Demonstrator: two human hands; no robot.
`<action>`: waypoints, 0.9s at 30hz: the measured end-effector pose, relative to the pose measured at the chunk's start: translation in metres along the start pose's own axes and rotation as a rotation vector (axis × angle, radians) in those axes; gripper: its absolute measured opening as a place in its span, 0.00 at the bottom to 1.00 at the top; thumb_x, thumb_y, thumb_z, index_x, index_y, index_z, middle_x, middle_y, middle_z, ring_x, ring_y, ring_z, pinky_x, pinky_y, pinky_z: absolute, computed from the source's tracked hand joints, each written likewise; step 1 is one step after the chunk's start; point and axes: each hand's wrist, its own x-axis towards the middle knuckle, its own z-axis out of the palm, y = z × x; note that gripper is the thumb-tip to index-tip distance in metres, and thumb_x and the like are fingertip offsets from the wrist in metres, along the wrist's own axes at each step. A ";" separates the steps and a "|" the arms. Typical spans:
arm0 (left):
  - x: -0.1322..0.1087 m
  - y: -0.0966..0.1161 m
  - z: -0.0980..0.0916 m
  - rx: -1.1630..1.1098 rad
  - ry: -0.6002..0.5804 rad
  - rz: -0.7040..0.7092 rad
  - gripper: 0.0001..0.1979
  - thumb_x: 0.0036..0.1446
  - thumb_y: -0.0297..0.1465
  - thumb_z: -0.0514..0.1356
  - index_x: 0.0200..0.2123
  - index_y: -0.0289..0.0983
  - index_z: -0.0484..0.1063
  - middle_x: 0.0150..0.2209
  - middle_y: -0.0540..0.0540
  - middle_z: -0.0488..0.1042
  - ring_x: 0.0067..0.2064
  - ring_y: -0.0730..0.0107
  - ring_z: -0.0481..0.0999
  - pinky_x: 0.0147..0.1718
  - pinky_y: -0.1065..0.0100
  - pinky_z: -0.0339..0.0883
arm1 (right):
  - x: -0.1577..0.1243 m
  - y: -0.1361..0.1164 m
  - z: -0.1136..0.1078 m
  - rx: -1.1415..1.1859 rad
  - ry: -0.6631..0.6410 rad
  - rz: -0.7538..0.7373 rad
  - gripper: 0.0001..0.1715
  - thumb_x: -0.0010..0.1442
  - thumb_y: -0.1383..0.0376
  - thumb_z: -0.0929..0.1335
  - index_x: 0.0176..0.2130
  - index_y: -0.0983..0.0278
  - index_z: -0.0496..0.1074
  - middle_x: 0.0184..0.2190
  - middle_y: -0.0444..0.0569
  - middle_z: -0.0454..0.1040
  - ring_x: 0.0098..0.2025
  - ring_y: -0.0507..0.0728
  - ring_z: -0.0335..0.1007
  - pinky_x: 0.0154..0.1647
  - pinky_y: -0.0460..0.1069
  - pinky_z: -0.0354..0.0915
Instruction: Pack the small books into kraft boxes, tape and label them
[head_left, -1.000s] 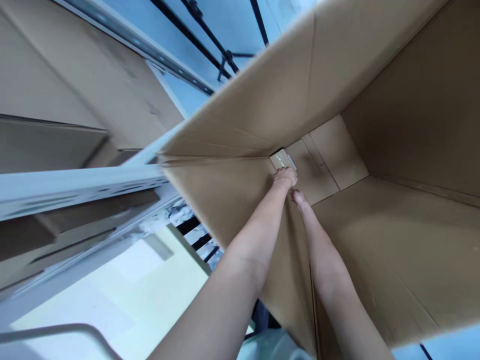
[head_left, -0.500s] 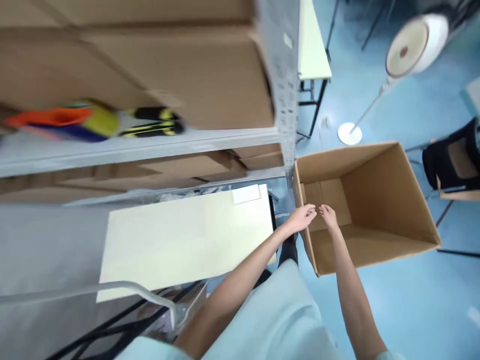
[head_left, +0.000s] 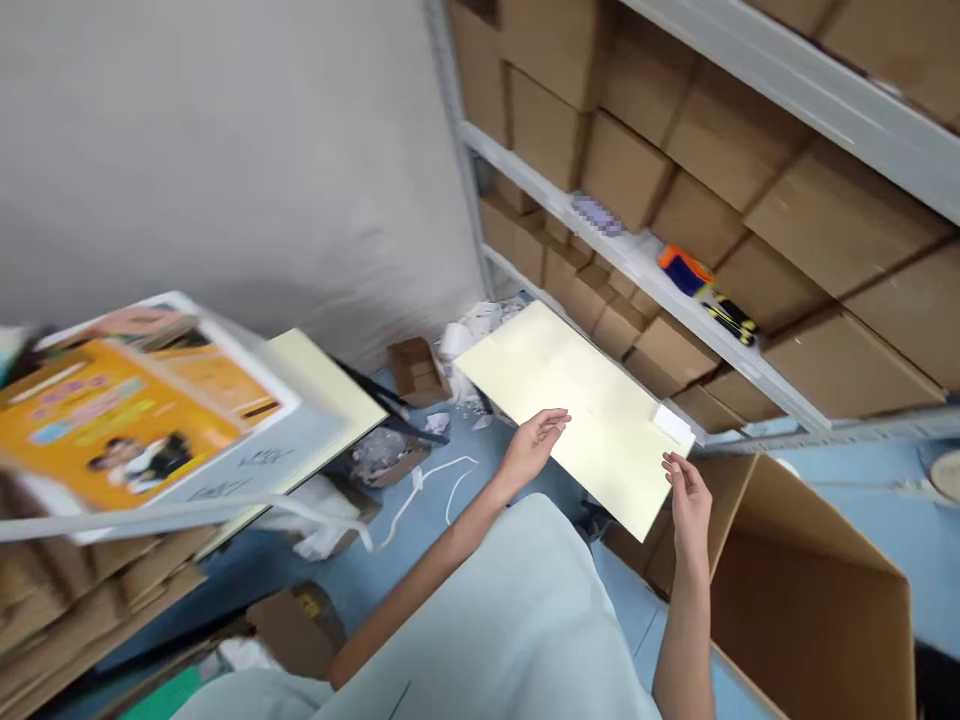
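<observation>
Left hand: raised before the near long edge of a pale table, fingers loosely bent, a small gap at the thumb, grip empty. The tabletop lay beyond its fingertips.

Right hand: raised at the table's right end, fingers bent and slightly apart from the thumb, grip empty. One flat white packet, lying on the tabletop near that end, appeared just past these fingertips, apart from them.

Large cardboard box: top uncovered, on the blue floor to the right of the right hand; the right forearm crossed in front of its side.

Shelf: behind the table, bearing brown cartons, an orange-and-blue item and a black-and-yellow item.

Printed orange-and-white box: far left, well apart from both hands.
</observation>
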 end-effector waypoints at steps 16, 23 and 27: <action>-0.082 0.055 -0.269 -0.111 1.030 0.184 0.19 0.61 0.45 0.69 0.48 0.38 0.82 0.33 0.50 0.77 0.37 0.68 0.79 0.43 0.66 0.74 | -0.040 -0.179 0.376 -0.107 -0.950 -0.330 0.29 0.65 0.43 0.75 0.52 0.61 0.83 0.57 0.60 0.84 0.58 0.68 0.83 0.64 0.66 0.74; -0.102 0.080 -0.323 -0.077 1.393 0.166 0.18 0.61 0.45 0.69 0.47 0.39 0.82 0.29 0.53 0.73 0.33 0.69 0.77 0.39 0.67 0.73 | -0.064 -0.214 0.512 -0.030 -1.343 -0.352 0.29 0.63 0.42 0.76 0.51 0.60 0.82 0.53 0.59 0.86 0.58 0.69 0.84 0.66 0.68 0.74; -0.114 0.082 -0.345 -0.076 1.575 0.124 0.19 0.61 0.45 0.69 0.48 0.39 0.82 0.28 0.53 0.73 0.31 0.69 0.78 0.36 0.68 0.72 | -0.090 -0.230 0.570 -0.005 -1.542 -0.405 0.26 0.65 0.43 0.75 0.51 0.59 0.82 0.53 0.58 0.87 0.57 0.67 0.84 0.65 0.66 0.76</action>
